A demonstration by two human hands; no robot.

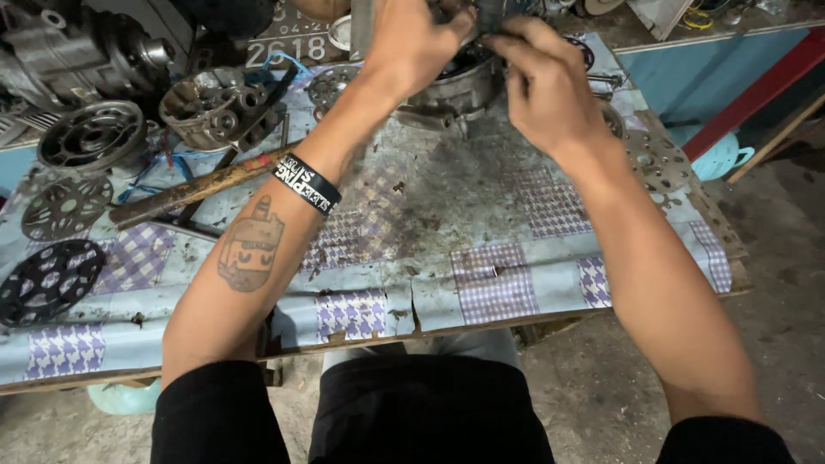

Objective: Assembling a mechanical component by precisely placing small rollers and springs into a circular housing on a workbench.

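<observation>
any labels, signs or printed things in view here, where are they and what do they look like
Number plate: top of the bench, behind the metal parts, dark rectangle with pale characters, partly hidden.
Wristband: on the left forearm, black band with white lettering.
No packages or screens show.

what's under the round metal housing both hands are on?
The round metal housing sits on the stained checked table cover, left hand and right hand gripping its top. Its interior is hidden by the hands.

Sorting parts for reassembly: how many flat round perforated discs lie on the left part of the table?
3: a black disc at the front left edge, a grey disc behind it, and a thicker hub disc further back. Others may be hidden among the clutter.
</observation>
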